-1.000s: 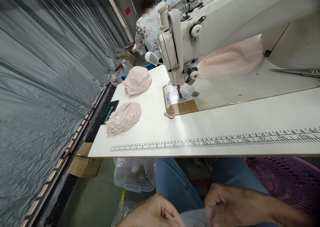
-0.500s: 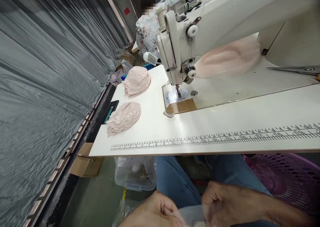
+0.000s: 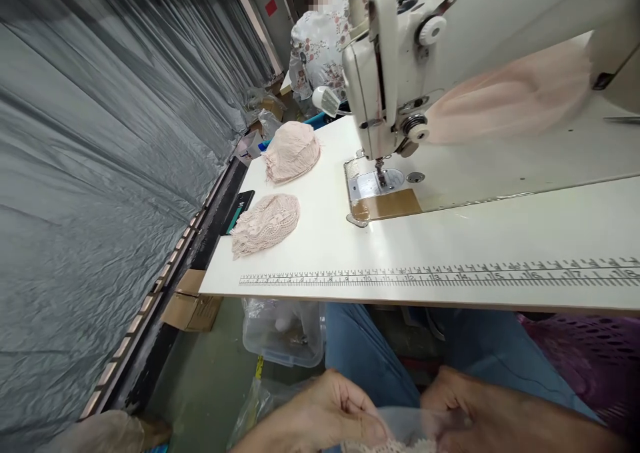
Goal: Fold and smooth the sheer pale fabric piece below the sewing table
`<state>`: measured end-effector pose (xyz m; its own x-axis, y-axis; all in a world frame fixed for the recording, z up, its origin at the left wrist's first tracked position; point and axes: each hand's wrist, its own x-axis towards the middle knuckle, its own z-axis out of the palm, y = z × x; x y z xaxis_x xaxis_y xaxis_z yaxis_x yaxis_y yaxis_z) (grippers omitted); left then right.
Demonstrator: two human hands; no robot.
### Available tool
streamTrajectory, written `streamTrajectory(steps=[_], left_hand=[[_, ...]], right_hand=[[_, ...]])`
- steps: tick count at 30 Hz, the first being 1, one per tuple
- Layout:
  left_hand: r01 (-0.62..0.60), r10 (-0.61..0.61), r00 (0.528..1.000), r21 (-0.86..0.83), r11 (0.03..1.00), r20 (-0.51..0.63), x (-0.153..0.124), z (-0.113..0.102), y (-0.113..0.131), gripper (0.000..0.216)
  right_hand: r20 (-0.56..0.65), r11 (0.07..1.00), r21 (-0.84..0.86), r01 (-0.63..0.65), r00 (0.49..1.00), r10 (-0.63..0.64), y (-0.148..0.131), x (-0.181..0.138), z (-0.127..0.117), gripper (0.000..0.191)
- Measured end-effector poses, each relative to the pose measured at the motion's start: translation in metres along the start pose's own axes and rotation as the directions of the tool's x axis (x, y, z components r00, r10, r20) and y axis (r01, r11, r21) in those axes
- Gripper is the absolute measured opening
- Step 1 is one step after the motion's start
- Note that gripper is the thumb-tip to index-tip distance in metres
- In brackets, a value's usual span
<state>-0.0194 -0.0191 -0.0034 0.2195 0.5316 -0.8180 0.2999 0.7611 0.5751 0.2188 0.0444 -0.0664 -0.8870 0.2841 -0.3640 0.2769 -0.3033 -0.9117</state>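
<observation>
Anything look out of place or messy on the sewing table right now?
Nothing stands out. Two pink lace pieces lie apart on the white table, left of the sewing machine. Both hands hold thin fabric below the table edge.

Glossy white table (matt lace caps).

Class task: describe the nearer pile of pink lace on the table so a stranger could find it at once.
Start at the white sewing table with the printed ruler along its front edge. At its left end lie two pale pink piles; take the flatter pile of openwork lace closer to the ruler. The other, a taller rounded pink pile, sits farther back.
</observation>
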Motion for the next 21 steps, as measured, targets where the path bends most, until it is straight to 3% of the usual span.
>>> streamTrajectory(steps=[4,8,14,21], left_hand=[[-0.033,0.033,0.999,0.000,0.999,0.042,-0.0050,-0.0017,0.0026,0.074],[0.017,-0.015,0.991,-0.017,1.000,0.131,-0.0061,-0.0001,0.0027,0.079],[0.006,-0.010,0.992,0.033,0.999,0.123,-0.0006,0.0042,-0.0022,0.088],[-0.026,0.019,0.991,0.050,0.998,0.134,-0.0020,0.0011,0.0002,0.078]], right_hand=[[0.030,1.000,0.025,0.007,1.000,-0.008,-0.0013,0.0017,-0.0001,0.018],[0.068,1.000,0.015,0.012,0.998,-0.013,-0.0042,0.0000,-0.0040,0.024],[0.050,1.000,-0.009,-0.013,0.999,0.014,0.0003,-0.0059,-0.0065,0.024],[0.093,1.000,0.015,-0.027,0.995,0.026,-0.0092,-0.0069,-0.0064,0.026]])
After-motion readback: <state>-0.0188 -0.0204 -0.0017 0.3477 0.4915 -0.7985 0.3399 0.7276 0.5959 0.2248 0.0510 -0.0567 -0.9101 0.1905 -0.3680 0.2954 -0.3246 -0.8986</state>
